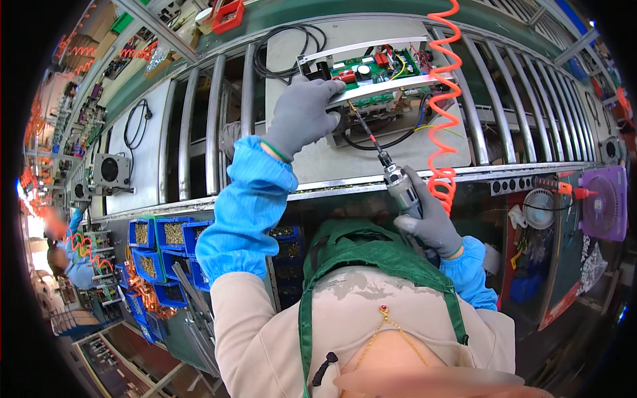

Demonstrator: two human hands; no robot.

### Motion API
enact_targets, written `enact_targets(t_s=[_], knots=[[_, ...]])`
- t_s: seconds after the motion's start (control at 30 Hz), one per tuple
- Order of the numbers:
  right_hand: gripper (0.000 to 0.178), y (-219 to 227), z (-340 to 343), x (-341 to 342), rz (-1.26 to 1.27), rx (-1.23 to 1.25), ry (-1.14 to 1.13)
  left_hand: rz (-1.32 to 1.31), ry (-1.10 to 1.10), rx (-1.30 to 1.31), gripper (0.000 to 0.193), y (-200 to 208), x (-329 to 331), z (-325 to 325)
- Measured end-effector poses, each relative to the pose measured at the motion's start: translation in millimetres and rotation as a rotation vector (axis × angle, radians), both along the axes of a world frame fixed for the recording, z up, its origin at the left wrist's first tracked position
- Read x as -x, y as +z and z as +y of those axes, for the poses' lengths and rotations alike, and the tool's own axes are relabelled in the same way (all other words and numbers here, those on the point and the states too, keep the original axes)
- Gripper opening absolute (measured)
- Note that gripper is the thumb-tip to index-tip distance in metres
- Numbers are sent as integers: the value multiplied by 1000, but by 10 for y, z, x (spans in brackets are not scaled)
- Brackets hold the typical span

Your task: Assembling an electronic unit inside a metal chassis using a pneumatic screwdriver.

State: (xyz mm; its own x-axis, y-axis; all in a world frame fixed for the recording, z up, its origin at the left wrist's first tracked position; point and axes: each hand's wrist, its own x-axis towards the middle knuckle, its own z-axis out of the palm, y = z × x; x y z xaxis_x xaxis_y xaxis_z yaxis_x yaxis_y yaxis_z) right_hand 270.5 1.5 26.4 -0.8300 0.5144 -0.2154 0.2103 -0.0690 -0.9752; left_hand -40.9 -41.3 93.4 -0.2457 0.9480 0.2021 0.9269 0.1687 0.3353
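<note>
A metal-framed electrical unit with a green circuit board, coloured wires and a dark cable lies on a pale board ahead of me. My left hand, in a grey glove, grips the unit's left front corner, fingers over the rail and thumb lower down at the front. In my gloved right hand is a power screwdriver, held by its body. Its long bit points up and left to the unit's front side, close to the left thumb. Whether the tip touches a screw cannot be made out.
The pale board rests on a roller conveyor. An orange coiled hose hangs beside the unit's right end. Blue bins of small metal parts stand at left; a purple fan stands at right. A co-worker is far left.
</note>
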Motion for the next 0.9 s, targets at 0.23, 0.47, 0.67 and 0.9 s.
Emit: enact_targets(t_s=[0.23, 0.47, 0.67, 0.9], knots=[[103, 292, -210, -10, 210, 950, -79, -184, -78, 274, 50, 34, 286, 197], [107, 487, -411, 294, 24, 606, -185, -532, -172, 200, 50, -40, 488, 235], [102, 331, -448, 284, 187, 843, -206, -727, -123, 151, 60, 77, 509, 203], [101, 280, -455, 262, 196, 827, -231, -898, 24, -83, 41, 148, 666, 121]])
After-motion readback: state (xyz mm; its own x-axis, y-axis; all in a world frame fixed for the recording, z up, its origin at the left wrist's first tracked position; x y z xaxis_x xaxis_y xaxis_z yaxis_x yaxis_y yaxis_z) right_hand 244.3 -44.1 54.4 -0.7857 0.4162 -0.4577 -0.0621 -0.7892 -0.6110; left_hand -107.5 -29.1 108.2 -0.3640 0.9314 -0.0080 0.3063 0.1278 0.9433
